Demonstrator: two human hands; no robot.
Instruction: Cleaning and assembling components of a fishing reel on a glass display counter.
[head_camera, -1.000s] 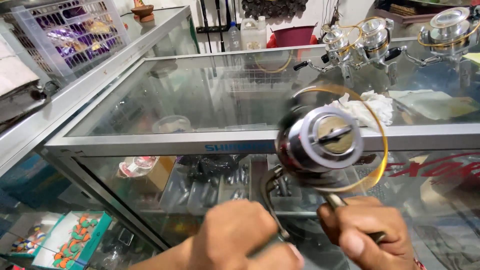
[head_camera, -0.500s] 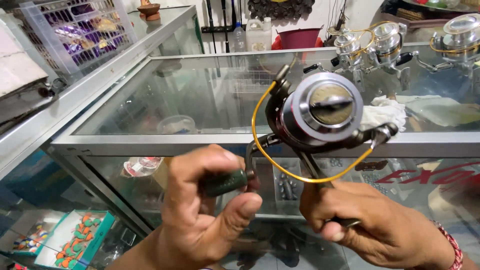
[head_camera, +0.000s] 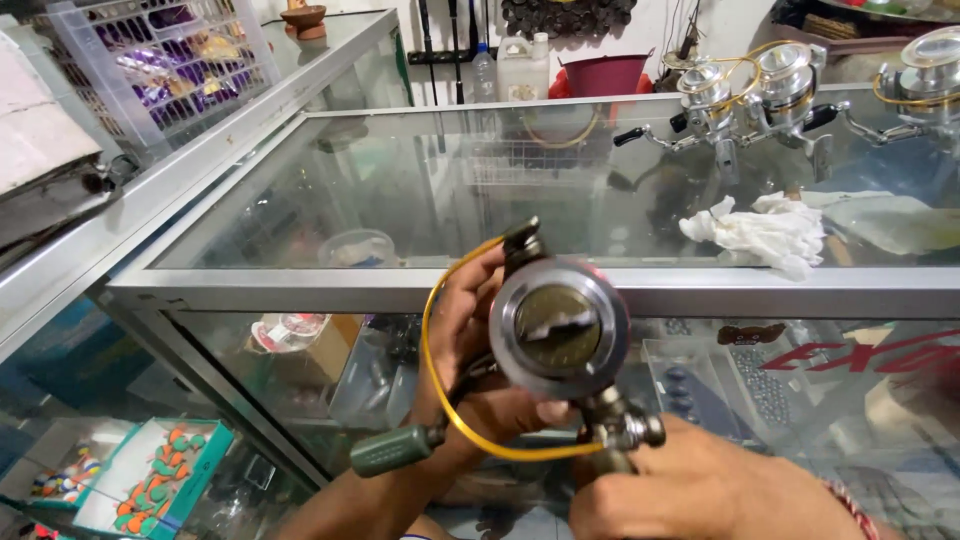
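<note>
Broadly, a glass display counter (head_camera: 330, 180) with an aluminium frame is filling most of the view, its top running back toward a wall and its front pane showing shelves of small goods. At the far left a white wire basket (head_camera: 160, 60) is sitting on a neighbouring counter. Toward the back right, several spinning reels (head_camera: 760, 90) are standing on the glass, well apart from the hands, and a crumpled white cloth (head_camera: 760, 232) is lying near the counter's front right edge. A white jug (head_camera: 523, 68) and a dark red bucket (head_camera: 605, 72) are standing behind the counter.

In front of the counter's front pane, a fishing reel (head_camera: 558, 328) is being held up in the air, its round spool face turned toward the camera. The left hand (head_camera: 462, 340) is wrapping around the reel body from behind, fingers closed on it, with one fingertip showing just under the spool. The right hand (head_camera: 690, 490) is closing around the reel's foot at the bottom, gripping it from below. A yellow bail wire (head_camera: 432, 370) is curving out from the left of the spool and sweeping beneath it. The reel's dark green handle knob (head_camera: 392, 450) is sticking out to the lower left, touched by neither hand.
</note>
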